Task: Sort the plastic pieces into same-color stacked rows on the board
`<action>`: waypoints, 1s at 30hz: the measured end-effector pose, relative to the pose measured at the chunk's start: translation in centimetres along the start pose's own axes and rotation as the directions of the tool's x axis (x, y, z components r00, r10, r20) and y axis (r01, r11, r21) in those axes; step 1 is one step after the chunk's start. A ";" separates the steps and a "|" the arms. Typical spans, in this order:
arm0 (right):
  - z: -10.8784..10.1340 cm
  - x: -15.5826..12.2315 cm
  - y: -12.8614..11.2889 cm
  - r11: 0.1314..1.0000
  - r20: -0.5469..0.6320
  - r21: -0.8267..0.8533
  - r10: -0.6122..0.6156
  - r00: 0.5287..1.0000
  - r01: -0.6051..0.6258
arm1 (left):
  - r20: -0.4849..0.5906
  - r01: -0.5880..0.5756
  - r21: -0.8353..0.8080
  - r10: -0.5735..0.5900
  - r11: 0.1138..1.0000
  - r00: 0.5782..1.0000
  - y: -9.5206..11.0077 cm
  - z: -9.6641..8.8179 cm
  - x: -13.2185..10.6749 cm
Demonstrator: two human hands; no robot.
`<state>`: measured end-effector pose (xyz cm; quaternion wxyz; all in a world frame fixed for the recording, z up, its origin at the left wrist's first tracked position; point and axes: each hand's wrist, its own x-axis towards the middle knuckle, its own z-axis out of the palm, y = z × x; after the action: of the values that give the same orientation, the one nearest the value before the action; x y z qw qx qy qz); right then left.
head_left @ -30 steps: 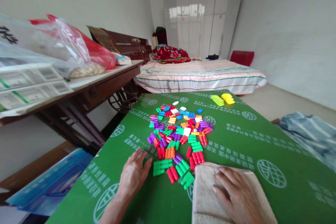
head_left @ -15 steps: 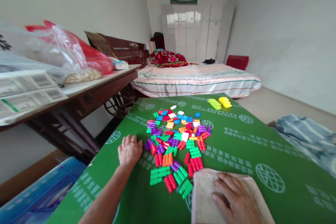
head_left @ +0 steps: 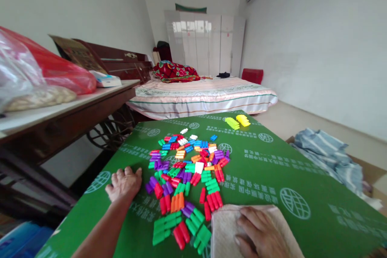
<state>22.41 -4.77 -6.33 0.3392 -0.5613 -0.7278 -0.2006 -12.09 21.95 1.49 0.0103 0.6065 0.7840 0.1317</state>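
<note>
the left hand (head_left: 122, 183) is laid flat, fingers together, on the green printed board (head_left: 272, 177), just left of the heap of small coloured plastic blocks (head_left: 187, 173). the right hand (head_left: 260, 234), fingers spread, is pressed on a beige folded towel (head_left: 223, 225) just right of the heap's near end.

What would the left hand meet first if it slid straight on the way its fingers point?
Probably nothing soon: the left hand points up the bare green board, just left of the coloured blocks.

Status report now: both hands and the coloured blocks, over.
Left hand flat on green board, beside blocks. Right hand on towel. Nothing held.
</note>
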 end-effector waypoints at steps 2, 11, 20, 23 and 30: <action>0.1 -0.1 -0.1 1.000 0.013 -0.006 0.002 1.000 -0.002 | 0.000 0.024 0.007 -0.024 1.000 1.000 0.2 0.3 0.4; -0.3 0.2 -0.3 1.000 0.053 -0.029 -0.009 0.999 0.010 | 0.020 0.018 0.044 -0.019 0.999 1.000 0.4 0.8 0.4; -0.8 0.4 -0.4 0.999 0.044 -0.046 -0.008 0.999 0.010 | 0.022 0.026 0.070 -0.028 0.997 0.999 0.4 1.1 0.5; -0.8 0.4 -0.3 0.998 0.052 -0.057 -0.015 0.999 0.018 | 0.024 0.028 0.070 -0.030 0.997 0.999 0.4 1.1 0.5; -0.7 0.1 0.0 0.996 0.057 -0.077 -0.050 0.997 0.055 | 0.017 0.026 0.076 -0.028 0.997 0.999 0.5 1.0 0.2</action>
<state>22.58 -5.14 -5.76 0.2913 -0.5602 -0.7429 -0.2224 -11.49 22.48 0.62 -0.0037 0.5969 0.7965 0.0964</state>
